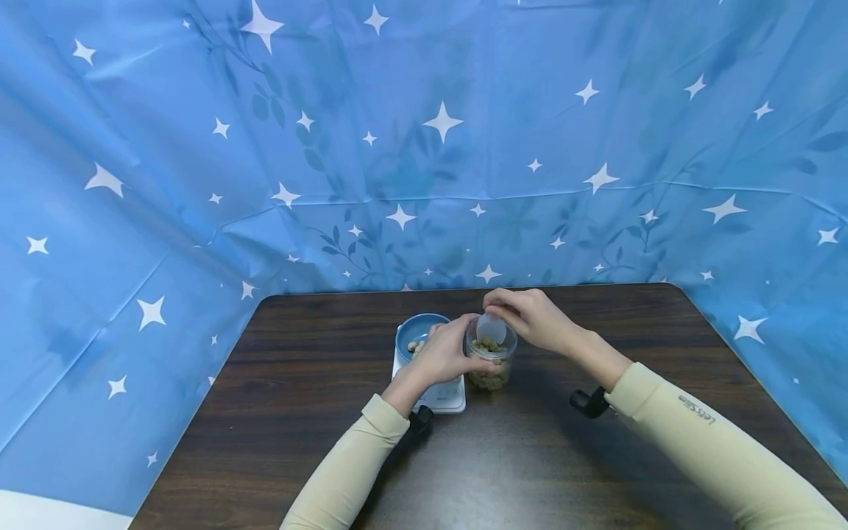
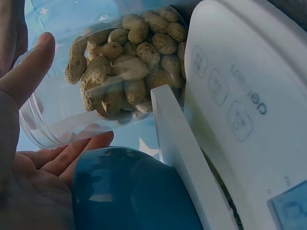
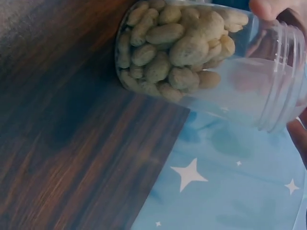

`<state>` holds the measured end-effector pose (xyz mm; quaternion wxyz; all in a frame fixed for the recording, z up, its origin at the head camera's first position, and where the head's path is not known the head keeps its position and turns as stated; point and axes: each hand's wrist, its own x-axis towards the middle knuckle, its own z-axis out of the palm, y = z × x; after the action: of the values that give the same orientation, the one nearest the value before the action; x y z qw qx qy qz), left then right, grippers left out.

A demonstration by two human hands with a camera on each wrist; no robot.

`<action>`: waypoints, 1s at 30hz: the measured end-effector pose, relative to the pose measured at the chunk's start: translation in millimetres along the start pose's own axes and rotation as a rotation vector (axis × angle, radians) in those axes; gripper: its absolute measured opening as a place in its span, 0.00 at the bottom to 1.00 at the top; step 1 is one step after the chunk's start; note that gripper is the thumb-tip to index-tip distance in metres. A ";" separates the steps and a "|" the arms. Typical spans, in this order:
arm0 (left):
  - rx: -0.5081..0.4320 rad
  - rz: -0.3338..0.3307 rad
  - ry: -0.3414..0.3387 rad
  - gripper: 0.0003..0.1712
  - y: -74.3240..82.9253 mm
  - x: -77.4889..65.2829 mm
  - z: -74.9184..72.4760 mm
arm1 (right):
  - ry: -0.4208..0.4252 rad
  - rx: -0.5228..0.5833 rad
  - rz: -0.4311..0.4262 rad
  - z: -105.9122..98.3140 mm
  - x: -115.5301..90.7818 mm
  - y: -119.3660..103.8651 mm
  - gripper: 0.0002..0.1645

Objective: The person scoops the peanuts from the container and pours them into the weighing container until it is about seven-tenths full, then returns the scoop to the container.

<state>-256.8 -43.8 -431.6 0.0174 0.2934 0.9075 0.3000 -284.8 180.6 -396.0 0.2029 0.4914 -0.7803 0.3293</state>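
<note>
A clear plastic jar (image 1: pixel 490 374), filled partway with unshelled peanuts (image 2: pixel 139 62), stands right of a white kitchen scale (image 1: pixel 445 397). My left hand (image 1: pixel 442 352) grips it near its threaded mouth, thumb on the near side and fingers on the far side. Above the opening, my right hand (image 1: pixel 533 316) pinches a translucent white scoop (image 1: pixel 491 329), which dips into the jar towards the peanuts. On the scale sits a blue bowl (image 1: pixel 422 324) with a few peanuts (image 1: pixel 414 346) in it; my left hand partly hides it.
The dark wooden table (image 1: pixel 298 434) has its far edge close behind the bowl and jar. A blue star-patterned cloth (image 1: pixel 424 169) hangs behind it. A small display (image 2: pixel 290 203) and printed buttons show on the scale's front.
</note>
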 end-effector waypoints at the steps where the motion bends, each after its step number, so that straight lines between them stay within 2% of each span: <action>1: -0.002 0.000 0.001 0.53 0.0 -0.1 0.0 | -0.006 0.008 0.002 -0.2 0.5 0.8 0.14; 5: -0.012 -0.003 0.007 0.53 -0.5 0.1 0.4 | -0.019 -0.009 -0.038 0.7 -1.7 1.4 0.11; 8: -0.032 -0.006 0.006 0.54 -0.9 -0.1 0.8 | -0.024 -0.073 -0.143 3.8 -6.8 -0.1 0.07; 10: -0.046 -0.003 0.002 0.54 -0.9 -0.3 0.8 | -0.034 -0.116 -0.213 6.0 -10.8 -1.1 0.09; 12: -0.061 0.003 -0.002 0.53 -0.9 -0.3 0.7 | -0.042 -0.134 -0.248 6.7 -13.2 -1.7 0.11; 14: -0.057 0.004 -0.001 0.53 -0.8 0.0 0.0 | -0.040 -0.118 -0.222 6.0 -13.7 -1.0 0.09; 16: -0.051 0.006 0.002 0.52 -0.7 0.7 -0.8 | -0.025 -0.083 -0.154 3.6 -11.5 0.1 0.06; 21: -0.025 -0.005 0.003 0.52 -0.6 2.7 -2.8 | -0.006 -0.013 0.015 -0.1 -1.1 1.7 0.13; 30: -0.001 -0.011 -0.003 0.53 1.3 2.9 -0.6 | 0.030 0.004 0.118 -0.6 2.4 -1.7 0.09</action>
<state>-258.7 -41.7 -430.0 0.0204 0.2887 0.9090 0.2999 -284.3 179.0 -393.5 0.1938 0.4400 -0.8040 0.3498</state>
